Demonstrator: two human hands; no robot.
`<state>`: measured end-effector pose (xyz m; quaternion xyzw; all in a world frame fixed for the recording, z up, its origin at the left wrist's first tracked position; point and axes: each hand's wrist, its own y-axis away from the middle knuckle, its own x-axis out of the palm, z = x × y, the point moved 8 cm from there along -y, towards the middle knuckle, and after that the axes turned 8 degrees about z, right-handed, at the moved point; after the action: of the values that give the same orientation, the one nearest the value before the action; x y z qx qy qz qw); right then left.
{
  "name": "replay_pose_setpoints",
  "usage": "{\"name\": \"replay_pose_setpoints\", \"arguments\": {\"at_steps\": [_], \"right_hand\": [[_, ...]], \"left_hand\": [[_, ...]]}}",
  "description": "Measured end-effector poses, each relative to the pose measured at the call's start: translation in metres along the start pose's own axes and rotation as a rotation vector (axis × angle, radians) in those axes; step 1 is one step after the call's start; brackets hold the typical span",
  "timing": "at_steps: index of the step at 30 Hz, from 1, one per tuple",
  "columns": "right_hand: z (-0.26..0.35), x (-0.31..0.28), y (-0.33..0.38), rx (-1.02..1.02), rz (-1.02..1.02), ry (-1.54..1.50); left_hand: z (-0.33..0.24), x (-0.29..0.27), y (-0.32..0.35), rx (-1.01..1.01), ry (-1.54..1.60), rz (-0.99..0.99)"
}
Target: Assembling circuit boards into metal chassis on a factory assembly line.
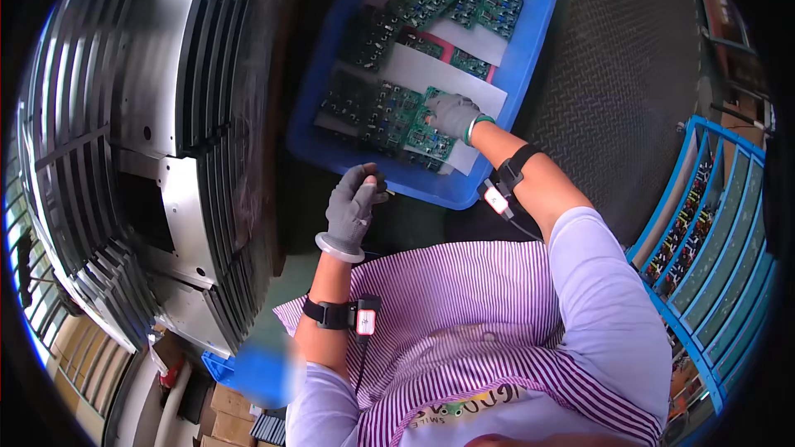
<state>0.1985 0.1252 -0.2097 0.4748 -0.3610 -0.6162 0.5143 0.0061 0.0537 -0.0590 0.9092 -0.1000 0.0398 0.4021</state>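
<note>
My right hand (454,116), in a grey glove, reaches into a blue plastic bin (451,190). Its bent fingers grip the upper part of a green circuit board (431,143) at the near right of the bin. More boards (396,103) lie just left of it, partly in shadow. Outside the bin's near left corner is my left hand (352,207), gloved too, with its fingers curled together. Whatever its fingertips may hold is too dark and small to make out.
White sheets (451,72) separate layers of boards, and a pink-red edged piece (447,51) shows between them. Stacked metal panels (178,74) stand close on the left. A blue metal rack (704,265) is at the right, beside dark textured matting (617,74).
</note>
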Motion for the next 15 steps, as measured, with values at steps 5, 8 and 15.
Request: {"name": "replay_pose_setpoints", "arguments": {"at_steps": [5, 8, 15], "right_hand": [[0.026, -0.051, -0.053, -0.033, -0.413, 0.057], [0.025, -0.041, -0.069, 0.049, -0.4, 0.08], [0.037, -0.052, -0.05, -0.026, -0.366, -0.005]], "left_hand": [[-0.059, -0.048, -0.067, 0.196, -0.034, 0.003], [-0.068, -0.065, -0.091, 0.28, 0.114, -0.004], [-0.038, -0.087, -0.125, 0.204, -0.456, -0.08]]}}
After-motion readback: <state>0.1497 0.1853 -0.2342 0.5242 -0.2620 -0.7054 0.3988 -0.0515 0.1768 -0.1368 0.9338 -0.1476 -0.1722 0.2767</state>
